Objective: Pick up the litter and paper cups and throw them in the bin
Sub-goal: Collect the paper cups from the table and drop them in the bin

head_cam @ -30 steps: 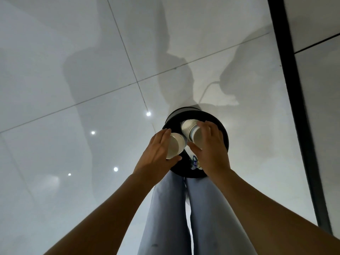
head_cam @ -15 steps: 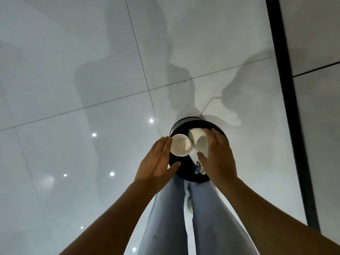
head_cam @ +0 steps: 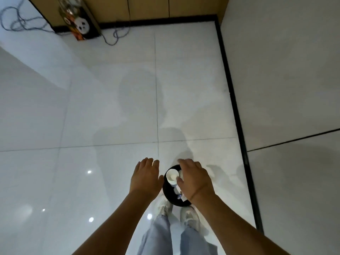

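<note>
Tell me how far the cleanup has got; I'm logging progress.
Mostly done: a paper cup and scraps lie inside the black bin. Left hand and right hand hover open above it, holding nothing. No other litter shows on the floor.

Prob. office: tiled floor [head_cam: 110,107], cables [head_cam: 22,23]

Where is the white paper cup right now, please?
In the head view, the white paper cup lies inside the round black bin on the floor, low and centre, between the left hand and right hand.
</note>
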{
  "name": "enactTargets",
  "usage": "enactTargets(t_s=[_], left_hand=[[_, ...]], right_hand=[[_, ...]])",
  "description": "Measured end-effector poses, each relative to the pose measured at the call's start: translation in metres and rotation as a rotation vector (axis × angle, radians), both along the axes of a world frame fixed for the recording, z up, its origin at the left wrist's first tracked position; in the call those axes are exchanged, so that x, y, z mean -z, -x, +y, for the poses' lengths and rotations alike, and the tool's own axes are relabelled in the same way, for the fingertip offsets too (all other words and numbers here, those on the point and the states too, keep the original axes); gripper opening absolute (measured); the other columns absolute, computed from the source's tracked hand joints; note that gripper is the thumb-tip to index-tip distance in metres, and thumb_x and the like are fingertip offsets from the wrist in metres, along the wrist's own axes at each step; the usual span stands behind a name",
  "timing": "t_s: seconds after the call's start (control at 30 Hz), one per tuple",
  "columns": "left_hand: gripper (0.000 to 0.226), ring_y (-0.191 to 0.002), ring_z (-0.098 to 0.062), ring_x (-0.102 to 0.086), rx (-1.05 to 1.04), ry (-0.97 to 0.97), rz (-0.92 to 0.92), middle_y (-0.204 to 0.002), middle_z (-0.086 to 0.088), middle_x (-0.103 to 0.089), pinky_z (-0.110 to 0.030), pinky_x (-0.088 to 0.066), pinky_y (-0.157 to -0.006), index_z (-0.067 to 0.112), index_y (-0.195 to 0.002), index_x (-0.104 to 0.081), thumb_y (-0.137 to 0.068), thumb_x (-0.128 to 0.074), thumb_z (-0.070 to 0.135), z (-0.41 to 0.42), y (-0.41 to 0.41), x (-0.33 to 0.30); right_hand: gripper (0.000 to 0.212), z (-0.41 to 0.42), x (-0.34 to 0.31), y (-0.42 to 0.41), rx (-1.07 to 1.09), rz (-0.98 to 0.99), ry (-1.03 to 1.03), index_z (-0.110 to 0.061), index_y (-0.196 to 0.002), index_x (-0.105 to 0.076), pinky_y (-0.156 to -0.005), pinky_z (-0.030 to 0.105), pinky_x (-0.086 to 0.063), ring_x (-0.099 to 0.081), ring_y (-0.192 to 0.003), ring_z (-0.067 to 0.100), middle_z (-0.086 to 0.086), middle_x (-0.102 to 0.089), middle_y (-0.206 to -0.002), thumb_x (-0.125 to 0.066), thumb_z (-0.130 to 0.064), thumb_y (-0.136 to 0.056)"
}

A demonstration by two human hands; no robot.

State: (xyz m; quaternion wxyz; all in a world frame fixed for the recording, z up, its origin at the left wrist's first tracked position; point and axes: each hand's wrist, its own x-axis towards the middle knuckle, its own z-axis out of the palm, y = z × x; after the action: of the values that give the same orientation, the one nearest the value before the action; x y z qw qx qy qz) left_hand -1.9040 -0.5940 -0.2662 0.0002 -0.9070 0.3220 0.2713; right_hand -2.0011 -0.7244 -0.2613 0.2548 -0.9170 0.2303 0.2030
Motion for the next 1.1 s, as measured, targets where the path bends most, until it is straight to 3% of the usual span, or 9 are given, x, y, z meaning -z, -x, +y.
enactTargets(t_s=[0.23,0.43,0.77,1.1], left_hand=[[0.053,-0.137,-0.021,-0.031,-0.202,0.047,-0.126,-0.145,-0.003,-0.039,-0.033,-0.022,-0.116,0.015,-0.142,-0.034,-0.096,-0.043,0.040,0.048,0.012,-0.115],[0.054,-0.132,-0.022,-0.036,-0.455,0.102,-0.180,-0.142,-0.004,-0.043,-0.032,-0.029,-0.112,0.013,-0.141,-0.035,-0.095,-0.045,0.039,0.145,0.020,-0.179],[0.051,-0.130,-0.021,-0.037,-0.811,0.052,-0.199,-0.139,-0.005,-0.045,-0.032,-0.027,-0.112,0.014,-0.139,-0.037,-0.095,-0.043,0.039,0.365,0.016,-0.201],[0.052,-0.129,-0.023,-0.038,-1.048,0.005,-0.179,-0.138,-0.007,-0.046,-0.032,-0.028,-0.110,0.012,-0.139,-0.037,-0.095,-0.045,0.037,0.592,-0.017,-0.214]], right_hand=[[0.056,0.038,-0.119,-0.029,-0.288,-0.030,0.110,-0.020,-0.145,-0.028,-0.101,0.038,-0.039,-0.039,-0.129,0.028,0.006,-0.040,-0.143,-0.051,-0.031,-0.095],[0.057,0.124,-0.180,-0.061,-0.554,-0.091,0.160,-0.022,-0.145,-0.029,-0.099,0.038,-0.040,-0.040,-0.126,0.028,0.006,-0.041,-0.141,-0.053,-0.031,-0.094],[0.056,0.351,-0.207,-0.132,-0.941,-0.132,0.155,-0.022,-0.143,-0.030,-0.098,0.038,-0.040,-0.040,-0.126,0.027,0.005,-0.041,-0.141,-0.054,-0.032,-0.093],[0.061,0.581,-0.211,-0.196,-1.143,-0.132,0.103,-0.023,-0.146,-0.027,-0.098,0.039,-0.040,-0.040,-0.127,0.028,0.006,-0.041,-0.142,-0.054,-0.034,-0.092]])
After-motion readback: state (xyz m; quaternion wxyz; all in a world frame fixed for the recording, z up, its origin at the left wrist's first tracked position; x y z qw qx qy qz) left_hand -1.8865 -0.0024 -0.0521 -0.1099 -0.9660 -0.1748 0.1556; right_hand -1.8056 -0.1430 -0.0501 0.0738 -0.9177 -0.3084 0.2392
